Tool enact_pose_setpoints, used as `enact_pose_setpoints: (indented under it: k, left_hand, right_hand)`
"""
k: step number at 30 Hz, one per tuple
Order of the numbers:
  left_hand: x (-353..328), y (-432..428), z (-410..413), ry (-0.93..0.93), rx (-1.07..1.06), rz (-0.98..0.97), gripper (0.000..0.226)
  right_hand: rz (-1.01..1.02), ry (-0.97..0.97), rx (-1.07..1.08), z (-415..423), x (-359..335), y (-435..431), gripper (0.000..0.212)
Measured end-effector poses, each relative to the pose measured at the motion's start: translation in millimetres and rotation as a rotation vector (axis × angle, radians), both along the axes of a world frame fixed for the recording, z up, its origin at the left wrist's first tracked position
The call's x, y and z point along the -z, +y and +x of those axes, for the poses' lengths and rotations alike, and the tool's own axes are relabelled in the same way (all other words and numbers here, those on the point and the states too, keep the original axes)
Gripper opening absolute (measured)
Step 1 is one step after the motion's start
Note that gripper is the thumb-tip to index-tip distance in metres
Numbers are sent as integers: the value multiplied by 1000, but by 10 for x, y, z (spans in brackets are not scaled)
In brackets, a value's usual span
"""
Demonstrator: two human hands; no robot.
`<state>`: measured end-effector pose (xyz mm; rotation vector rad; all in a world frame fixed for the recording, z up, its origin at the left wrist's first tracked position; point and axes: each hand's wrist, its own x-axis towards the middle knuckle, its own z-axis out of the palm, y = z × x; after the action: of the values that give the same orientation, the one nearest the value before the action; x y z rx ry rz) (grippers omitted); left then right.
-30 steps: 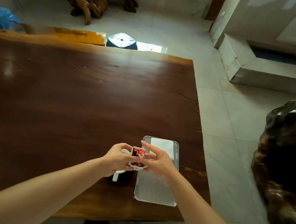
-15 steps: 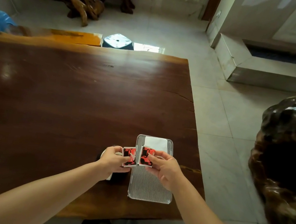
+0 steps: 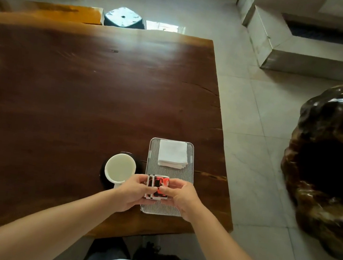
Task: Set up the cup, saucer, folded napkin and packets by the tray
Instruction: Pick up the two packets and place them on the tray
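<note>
A ribbed white tray [image 3: 168, 171] lies near the table's right front corner. A folded white napkin [image 3: 173, 153] rests on its far half. Just left of the tray a white cup [image 3: 120, 168] stands on a dark saucer [image 3: 102, 178]. My left hand [image 3: 134, 191] and my right hand [image 3: 181, 194] meet over the tray's near half. Together they pinch red, black and white packets [image 3: 157, 186], which overlap one another, the left hand on the left edge and the right hand on the right edge.
The dark wooden table [image 3: 71, 97] stretches far to the left and back. Its right edge runs close beside the tray, with tiled floor beyond. A large dark carved root piece [image 3: 334, 167] stands on the floor at right. A stool [image 3: 123, 17] sits behind the table.
The two packets, held side by side half a second ago, have been drawn together and now overlap. The view has tilted so the cup and napkin show fully.
</note>
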<state>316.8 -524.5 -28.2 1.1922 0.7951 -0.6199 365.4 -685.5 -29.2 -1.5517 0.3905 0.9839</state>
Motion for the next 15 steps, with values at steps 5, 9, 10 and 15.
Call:
enact_pose_setpoints:
  k: [5, 9, 10, 15]
  left_hand:
    - [242, -126, -6, 38, -45, -21, 25]
    - [511, -161, 51, 73, -84, 10, 31]
    - [557, -168, 72, 73, -81, 26, 33]
    - [754, -183, 208, 66, -35, 201, 45]
  right_hand:
    - [-71, 10, 7, 0, 221, -151, 19]
    - [-146, 24, 34, 83, 426, -270, 15]
    - [-160, 28, 41, 113, 484, -296, 16]
    - [-244, 1, 46, 307, 703, -373, 24]
